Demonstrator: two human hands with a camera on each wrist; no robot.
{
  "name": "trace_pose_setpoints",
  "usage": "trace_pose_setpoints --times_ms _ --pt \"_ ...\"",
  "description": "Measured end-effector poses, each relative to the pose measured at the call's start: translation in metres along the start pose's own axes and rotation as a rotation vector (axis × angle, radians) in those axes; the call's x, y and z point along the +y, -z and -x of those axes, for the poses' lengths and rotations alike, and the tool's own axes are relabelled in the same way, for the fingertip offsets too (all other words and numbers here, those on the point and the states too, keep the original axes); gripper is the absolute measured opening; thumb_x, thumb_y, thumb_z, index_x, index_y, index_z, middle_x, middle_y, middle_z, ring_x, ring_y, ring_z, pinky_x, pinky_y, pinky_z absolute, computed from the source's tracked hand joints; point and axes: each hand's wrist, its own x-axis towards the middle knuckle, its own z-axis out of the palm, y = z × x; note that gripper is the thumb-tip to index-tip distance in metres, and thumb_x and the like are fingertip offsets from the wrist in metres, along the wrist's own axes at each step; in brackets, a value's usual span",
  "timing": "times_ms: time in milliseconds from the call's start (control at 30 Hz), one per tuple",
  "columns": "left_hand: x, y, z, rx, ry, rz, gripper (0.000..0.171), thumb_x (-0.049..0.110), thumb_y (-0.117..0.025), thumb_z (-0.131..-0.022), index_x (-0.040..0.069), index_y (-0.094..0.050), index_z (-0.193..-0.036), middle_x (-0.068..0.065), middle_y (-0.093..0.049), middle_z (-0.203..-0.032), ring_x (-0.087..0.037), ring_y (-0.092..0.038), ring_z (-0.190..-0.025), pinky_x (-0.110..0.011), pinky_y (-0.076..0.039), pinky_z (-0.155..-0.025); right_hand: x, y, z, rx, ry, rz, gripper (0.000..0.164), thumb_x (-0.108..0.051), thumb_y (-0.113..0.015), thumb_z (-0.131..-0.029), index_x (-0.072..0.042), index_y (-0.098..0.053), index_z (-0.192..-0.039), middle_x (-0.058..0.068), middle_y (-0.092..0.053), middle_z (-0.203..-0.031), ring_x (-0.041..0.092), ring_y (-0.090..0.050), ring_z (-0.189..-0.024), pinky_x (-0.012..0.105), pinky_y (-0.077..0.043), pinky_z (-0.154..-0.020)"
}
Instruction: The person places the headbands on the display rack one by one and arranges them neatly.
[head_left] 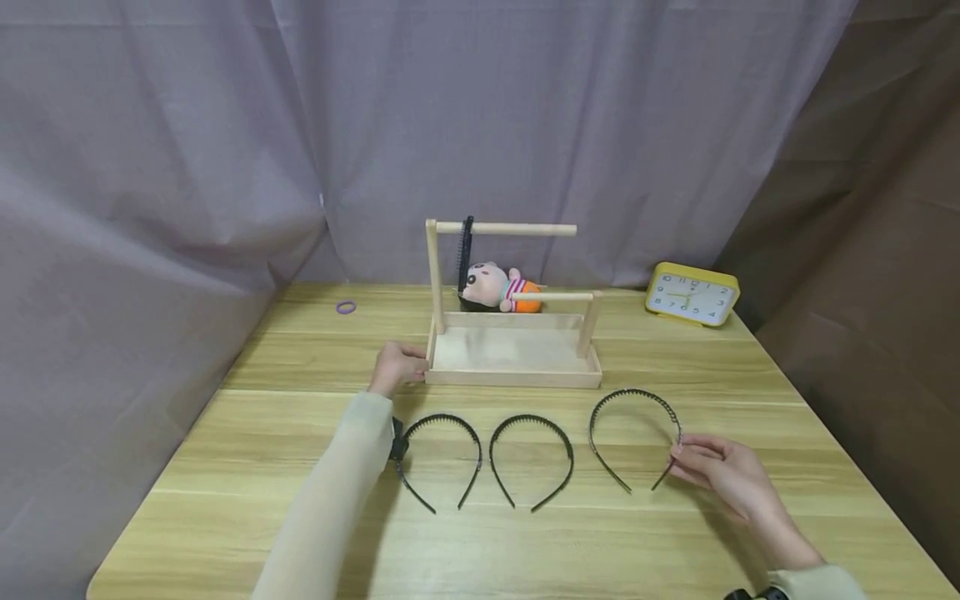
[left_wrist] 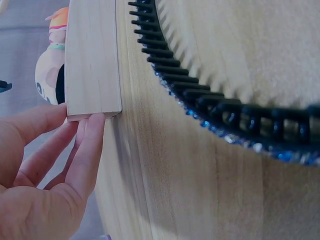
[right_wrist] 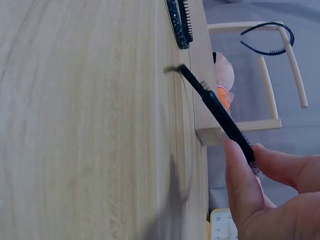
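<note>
My left hand [head_left: 397,367] grips the left end of a pale wooden rack [head_left: 513,379], its fingertips at the tray's end corner in the left wrist view. The rack has a shallow tray and two bars, one tall and one low. A black toothed headband [head_left: 465,254] hangs on the tall bar. With thumb and finger, my right hand [head_left: 731,477] pinches another black headband [head_left: 633,392] by one arm, at the front right. Two more toothed headbands, a left one [head_left: 442,417] and a middle one [head_left: 531,418], lie before the rack. Blue glittery stones [left_wrist: 215,129] edge the headband near my left wrist.
A plush doll [head_left: 487,286] in striped top and orange shorts lies behind the rack. At the back right stands a yellow clock [head_left: 692,293]; a purple hair tie [head_left: 346,307] lies back left. Grey curtains [head_left: 450,108] hang behind the wooden table [head_left: 645,558].
</note>
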Motion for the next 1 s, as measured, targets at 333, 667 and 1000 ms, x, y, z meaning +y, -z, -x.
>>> trace_pose_setpoints --times_ms 333,667,1000 --pt "-0.001 0.000 0.001 0.002 -0.004 -0.020 0.027 -0.002 -0.069 -0.082 -0.011 -0.068 -0.108 -0.030 -0.069 -0.103 -0.015 -0.066 -0.065 -0.021 -0.062 -0.064 -0.010 -0.015 0.001 0.126 0.101 -0.023 0.034 -0.003 -0.069 -0.089 0.002 -0.050 -0.118 -0.006 -0.069 -0.090 0.010 -0.071 -0.085 0.024 -0.060 -0.084" --pt "-0.001 -0.001 0.001 0.002 -0.002 -0.021 0.028 -0.001 -0.069 -0.082 -0.010 -0.068 -0.108 -0.030 -0.068 -0.106 -0.013 -0.065 -0.063 -0.019 -0.061 -0.061 -0.021 -0.024 0.000 0.227 0.115 0.010 0.036 -0.006 -0.069 -0.090 0.000 -0.050 -0.121 -0.010 -0.067 -0.091 0.004 -0.070 -0.083 0.022 -0.059 -0.084" --pt "-0.001 0.000 0.003 0.001 -0.011 -0.002 0.028 -0.002 -0.069 -0.082 -0.011 -0.068 -0.109 -0.031 -0.068 -0.107 -0.026 -0.072 -0.077 -0.021 -0.062 -0.065 -0.031 -0.034 -0.001 0.273 0.210 -0.086 0.031 -0.006 -0.070 -0.089 0.000 -0.052 -0.114 -0.006 -0.066 -0.088 0.007 -0.071 -0.080 0.020 -0.060 -0.080"
